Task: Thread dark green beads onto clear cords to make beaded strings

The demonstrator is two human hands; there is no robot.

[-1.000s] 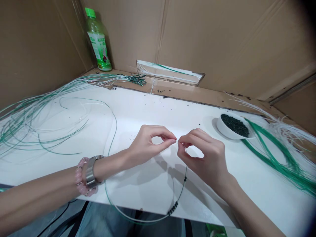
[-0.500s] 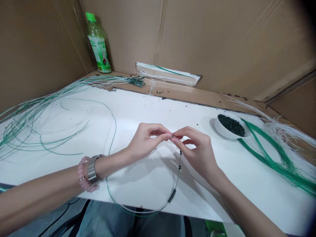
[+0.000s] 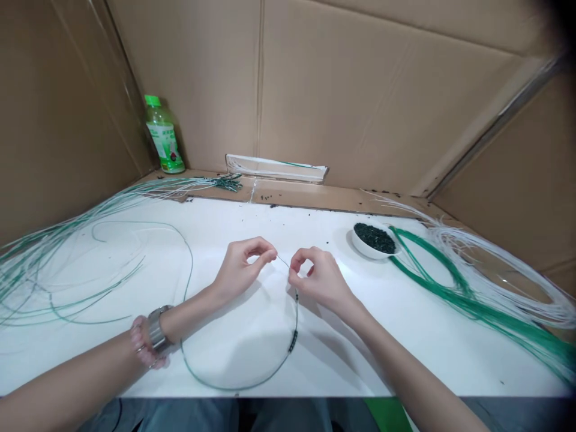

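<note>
Above the white tabletop (image 3: 333,372), my left hand (image 3: 245,267) pinches the tip of a thin green cord (image 3: 234,389) between thumb and forefinger. My right hand (image 3: 319,277) pinches the same cord a short way along, and a short taut stretch shows between the two hands. Below my right hand the cord hangs down with a few dark beads, and a cluster of black beads (image 3: 293,342) sits lower on it. From there it loops round toward my left forearm and on to the back left. Whether a bead is inside my right fingertips is hidden.
A white bowl of dark beads (image 3: 374,247) stands right of my hands. Green cords (image 3: 432,288) and white cords (image 3: 508,258) lie coiled beyond it. At left spread loose cords (image 3: 72,225) with beaded ends. A green bottle (image 3: 164,141) stands by the cardboard wall (image 3: 315,90).
My hands have drawn apart, so a stretch of cord now shows between them; before, the fingertips met. The camera view has tilted up and shifted right.
</note>
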